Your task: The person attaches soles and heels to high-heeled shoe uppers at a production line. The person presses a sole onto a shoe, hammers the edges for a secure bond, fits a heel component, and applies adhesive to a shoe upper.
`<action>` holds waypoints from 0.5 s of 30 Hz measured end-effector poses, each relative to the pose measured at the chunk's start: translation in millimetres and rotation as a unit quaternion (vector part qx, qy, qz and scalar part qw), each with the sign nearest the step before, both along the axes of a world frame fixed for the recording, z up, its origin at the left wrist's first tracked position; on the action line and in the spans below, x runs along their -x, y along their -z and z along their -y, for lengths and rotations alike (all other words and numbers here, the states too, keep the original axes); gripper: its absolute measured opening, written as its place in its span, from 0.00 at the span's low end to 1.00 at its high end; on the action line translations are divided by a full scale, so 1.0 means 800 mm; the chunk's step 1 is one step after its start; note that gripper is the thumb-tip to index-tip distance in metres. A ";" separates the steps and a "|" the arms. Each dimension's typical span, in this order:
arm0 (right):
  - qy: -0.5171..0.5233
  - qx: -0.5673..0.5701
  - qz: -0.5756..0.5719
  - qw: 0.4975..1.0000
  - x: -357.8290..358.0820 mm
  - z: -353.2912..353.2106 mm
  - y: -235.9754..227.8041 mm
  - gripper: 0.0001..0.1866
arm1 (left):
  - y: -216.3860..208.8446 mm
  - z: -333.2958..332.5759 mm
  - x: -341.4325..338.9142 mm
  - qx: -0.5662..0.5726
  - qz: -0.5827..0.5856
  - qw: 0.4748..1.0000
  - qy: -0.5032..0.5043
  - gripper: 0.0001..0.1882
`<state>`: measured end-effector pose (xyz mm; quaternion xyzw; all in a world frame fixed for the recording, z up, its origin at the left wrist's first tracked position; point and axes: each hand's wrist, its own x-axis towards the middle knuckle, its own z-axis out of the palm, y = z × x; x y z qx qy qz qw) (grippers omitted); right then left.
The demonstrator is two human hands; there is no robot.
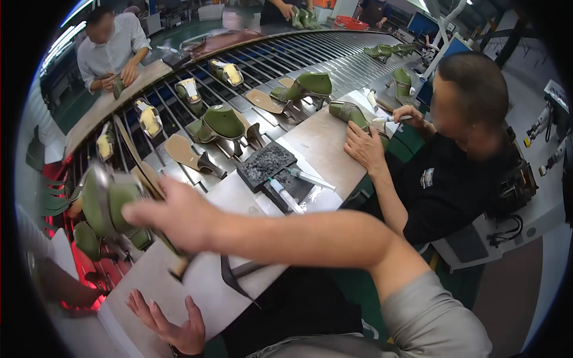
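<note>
My right hand (188,218) stretches across the bench to the left, gripping a green high-heeled shoe (104,197) blurred by motion. Its heel (179,268) sticks out below my wrist. Nearer to me, my left hand (170,325) is open above the worktop (140,277), palm up and holding nothing. Behind my right forearm, a black sponge-like block (267,164) lies on the bench with a white pen-like applicator (286,196) and a second applicator (311,179). A dark curved piece (236,277) rests by the bench's near edge; I cannot tell its kind.
A roller conveyor (286,56) carries several green shoes (221,123) and loose tan soles (182,149). Red-lit equipment (89,286) with more shoes stands left. At right, a co-worker (459,149) holds a green shoe (352,116) and a white applicator. Another person (113,48) works at far left.
</note>
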<state>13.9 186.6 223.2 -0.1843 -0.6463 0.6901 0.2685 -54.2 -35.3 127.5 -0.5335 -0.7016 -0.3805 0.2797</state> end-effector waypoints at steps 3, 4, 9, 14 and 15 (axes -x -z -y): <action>-0.167 0.214 0.062 0.960 -0.058 0.111 0.053 0.34 | -0.005 0.033 0.005 0.006 -0.168 0.984 -0.064 0.32; -0.244 0.332 0.074 0.908 -0.080 0.133 0.061 0.33 | -0.004 0.046 0.007 0.022 -0.198 0.975 -0.093 0.33; -0.099 0.420 -0.025 0.902 -0.070 0.173 0.139 0.27 | 0.000 0.093 0.033 -0.052 0.215 0.975 -0.019 0.26; 0.045 0.278 0.002 0.960 -0.044 0.165 0.175 0.22 | 0.016 0.134 0.061 -0.187 0.436 0.877 0.073 0.25; 0.062 0.253 0.022 0.965 -0.049 0.155 0.178 0.22 | 0.027 0.132 0.057 -0.255 0.468 0.842 0.080 0.26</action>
